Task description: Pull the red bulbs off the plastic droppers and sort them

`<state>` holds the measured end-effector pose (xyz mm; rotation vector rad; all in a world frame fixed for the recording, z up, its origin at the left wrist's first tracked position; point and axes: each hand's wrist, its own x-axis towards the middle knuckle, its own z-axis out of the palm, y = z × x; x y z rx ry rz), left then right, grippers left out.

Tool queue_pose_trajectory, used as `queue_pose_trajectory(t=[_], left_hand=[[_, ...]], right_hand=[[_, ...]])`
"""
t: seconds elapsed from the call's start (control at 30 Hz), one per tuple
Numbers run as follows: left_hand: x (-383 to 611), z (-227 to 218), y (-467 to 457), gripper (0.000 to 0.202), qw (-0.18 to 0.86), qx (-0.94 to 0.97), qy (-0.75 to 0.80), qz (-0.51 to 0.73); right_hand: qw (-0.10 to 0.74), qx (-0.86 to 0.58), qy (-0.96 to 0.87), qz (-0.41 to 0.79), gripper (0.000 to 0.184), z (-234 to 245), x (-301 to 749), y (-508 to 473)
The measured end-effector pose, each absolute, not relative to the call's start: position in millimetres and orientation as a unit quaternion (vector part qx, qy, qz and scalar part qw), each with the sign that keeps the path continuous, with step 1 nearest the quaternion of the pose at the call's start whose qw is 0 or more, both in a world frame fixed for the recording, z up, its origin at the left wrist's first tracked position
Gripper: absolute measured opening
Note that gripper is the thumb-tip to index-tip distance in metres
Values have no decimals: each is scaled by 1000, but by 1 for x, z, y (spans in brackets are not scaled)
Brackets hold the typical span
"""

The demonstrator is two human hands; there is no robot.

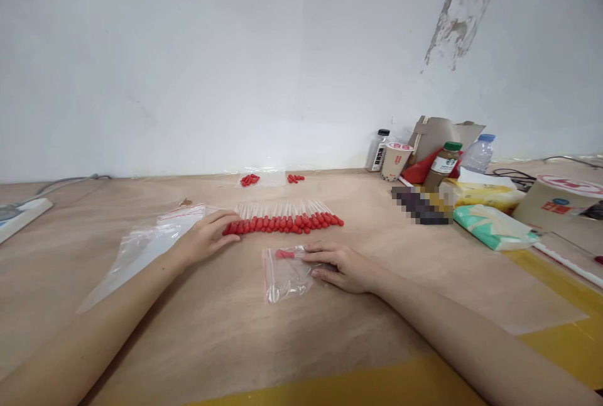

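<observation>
A row of thin whitish sticks with red rounded ends (282, 224) lies across the table, red ends towards me. At the row's left end is my left hand (210, 235), its thumb and fingers apart around the leftmost red ends. I cannot see a grip on any of them. My right hand (346, 268) lies on the right side of a small clear zip bag (287, 283), fingers stretched out and apart. Near the bag's upper edge shows a small red piece (284, 254); whether it is inside or on top is unclear.
Larger clear bags (136, 255) lie at the left. Small red pieces (249, 180) sit by the wall (188, 66). To the right stand a paper cup (396, 161), a green-capped bottle (443, 166), tissue packs (492, 227) and a big tub (558, 202). A power strip (26, 217) is far left.
</observation>
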<state>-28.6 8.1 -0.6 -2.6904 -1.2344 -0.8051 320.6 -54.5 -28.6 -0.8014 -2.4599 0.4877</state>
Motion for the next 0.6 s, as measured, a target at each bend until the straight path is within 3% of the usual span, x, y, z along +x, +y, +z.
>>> queue_pose_trajectory(t=[0.07,0.23,0.6], left_hand=[[-27,3,2,36,42,-865,-404,-293],[0,1,-32,17,5,-867,-391,-309],[53,-27,-59,28,-186,-774,-510,-325]], right_hand=[[253,-294,-904,181,37,-29,321,-55],[256,-285,-905,184,37,-30,321,-53],[258,-250,-915,184,35,-27,317,-51]])
